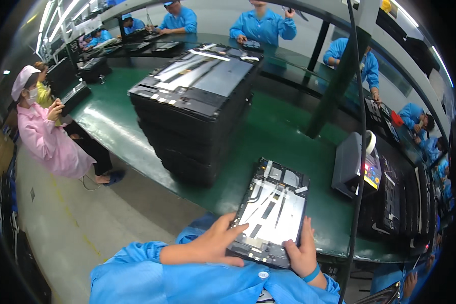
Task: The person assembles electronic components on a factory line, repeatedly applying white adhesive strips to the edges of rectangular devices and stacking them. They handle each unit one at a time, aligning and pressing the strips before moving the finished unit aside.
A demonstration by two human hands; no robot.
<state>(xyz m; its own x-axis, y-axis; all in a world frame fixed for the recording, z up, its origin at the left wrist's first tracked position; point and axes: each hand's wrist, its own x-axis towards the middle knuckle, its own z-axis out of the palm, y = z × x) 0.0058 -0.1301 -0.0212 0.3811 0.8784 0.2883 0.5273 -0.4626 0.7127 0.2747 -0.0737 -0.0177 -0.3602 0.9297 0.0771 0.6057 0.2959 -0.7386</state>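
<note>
An opened tablet (283, 205) with its silver inner plate, ribbon cables and black frame facing up lies between my two hands, close to my body at the bench's near edge. My left hand (219, 240) grips its left side, with the thumb over the inner face. At its lower right corner, my right hand (304, 253) holds on with the thumb on top and the fingers along the side. A blue band circles my right wrist. Beyond the tablet, to the left, rises a tall stack of similar opened tablets in black trays (187, 126).
A grey machine with coloured buttons and a tape roll (352, 167) stands on the green bench (276, 134) at right, beside more black trays (390, 202). A black cable (360, 152) hangs before it. A person in pink (50, 137) stands left; several people in blue sit beyond.
</note>
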